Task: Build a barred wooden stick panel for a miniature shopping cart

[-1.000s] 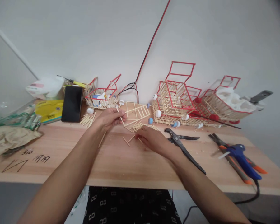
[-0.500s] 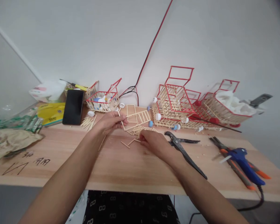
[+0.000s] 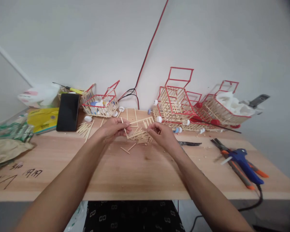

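My left hand (image 3: 114,129) is closed around the left end of a small ladder-like frame of thin wooden sticks (image 3: 139,121), holding it tilted over the table. At the frame's right end, beside its short rungs, my right hand (image 3: 163,134) pinches a short wooden stick (image 3: 145,125), mostly covered by the fingertips. Below the frame lies a pile of loose wooden sticks (image 3: 143,138). Behind it rests a plain rectangular stick frame (image 3: 136,116). Two joined sticks (image 3: 128,150) lie nearer to me.
Stick-built carts (image 3: 175,103) stand at the right back, and a smaller cart (image 3: 100,109) at the left. A phone (image 3: 67,112) leans by a yellow packet (image 3: 44,119). Black pliers (image 3: 190,143) lie partly behind my right arm; a blue glue gun (image 3: 244,161) lies over orange-handled pliers (image 3: 239,175).
My right hand has risen from the loose stick pile to the right end of the frame. My left hand keeps its hold. The whole view has shifted slightly.
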`<act>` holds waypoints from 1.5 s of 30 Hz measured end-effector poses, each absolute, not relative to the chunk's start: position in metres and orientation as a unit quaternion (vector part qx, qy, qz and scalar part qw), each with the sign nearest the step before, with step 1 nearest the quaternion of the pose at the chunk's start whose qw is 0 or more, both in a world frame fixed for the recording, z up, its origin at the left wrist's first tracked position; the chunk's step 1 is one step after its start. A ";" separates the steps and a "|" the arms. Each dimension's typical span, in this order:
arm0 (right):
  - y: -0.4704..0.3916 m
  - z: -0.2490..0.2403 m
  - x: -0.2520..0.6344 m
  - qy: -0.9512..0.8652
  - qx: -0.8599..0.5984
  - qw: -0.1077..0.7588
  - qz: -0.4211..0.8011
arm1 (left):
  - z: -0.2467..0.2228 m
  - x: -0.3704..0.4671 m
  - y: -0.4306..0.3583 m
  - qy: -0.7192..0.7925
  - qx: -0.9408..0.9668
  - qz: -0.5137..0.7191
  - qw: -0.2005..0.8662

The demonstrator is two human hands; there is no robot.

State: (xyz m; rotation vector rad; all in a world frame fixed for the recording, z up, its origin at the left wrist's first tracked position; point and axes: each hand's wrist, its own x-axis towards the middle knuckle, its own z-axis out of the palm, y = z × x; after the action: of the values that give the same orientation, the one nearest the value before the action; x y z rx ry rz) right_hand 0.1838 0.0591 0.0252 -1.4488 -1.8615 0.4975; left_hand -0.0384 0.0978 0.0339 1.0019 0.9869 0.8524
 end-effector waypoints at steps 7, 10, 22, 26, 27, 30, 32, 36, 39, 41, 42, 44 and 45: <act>0.058 0.025 0.179 -0.693 -0.614 0.346 0.152 | 0.034 -0.028 0.092 0.436 0.452 0.368 0.686; 0.058 0.023 0.178 -0.692 -0.620 0.340 0.144 | 0.036 -0.026 0.090 0.439 0.453 0.364 0.685; 0.058 0.019 0.174 -0.696 -0.619 0.342 0.122 | 0.036 -0.029 0.090 0.406 0.468 0.361 0.697; 0.059 0.017 0.174 -0.685 -0.629 0.347 0.126 | 0.037 -0.029 0.090 0.393 0.473 0.361 0.701; 0.060 0.017 0.174 -0.684 -0.628 0.347 0.128 | 0.037 -0.028 0.089 0.391 0.473 0.362 0.701; 0.060 0.016 0.174 -0.683 -0.628 0.349 0.130 | 0.037 -0.028 0.089 0.393 0.472 0.365 0.700; 0.060 0.017 0.174 -0.683 -0.627 0.353 0.130 | 0.037 -0.028 0.089 0.397 0.472 0.365 0.698; 0.059 0.017 0.174 -0.679 -0.624 0.359 0.143 | 0.037 -0.029 0.090 0.397 0.473 0.363 0.698; 0.060 0.016 0.174 -0.677 -0.619 0.366 0.156 | 0.037 -0.030 0.089 0.396 0.470 0.363 0.700; 0.061 0.016 0.175 -0.676 -0.615 0.372 0.162 | 0.038 -0.030 0.089 0.397 0.468 0.361 0.702; 0.061 0.015 0.175 -0.675 -0.614 0.375 0.165 | 0.038 -0.030 0.089 0.396 0.468 0.359 0.703; 0.061 0.015 0.176 -0.673 -0.614 0.376 0.169 | 0.039 -0.030 0.090 0.396 0.470 0.356 0.704; 0.061 0.016 0.176 -0.673 -0.615 0.375 0.169 | 0.039 -0.031 0.090 0.396 0.471 0.356 0.704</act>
State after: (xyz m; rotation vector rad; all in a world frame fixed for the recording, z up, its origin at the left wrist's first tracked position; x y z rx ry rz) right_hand 0.1758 0.0613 0.0155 -1.5743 -1.7211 0.4319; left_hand -0.0305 0.0899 0.0386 1.0470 0.8808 0.7913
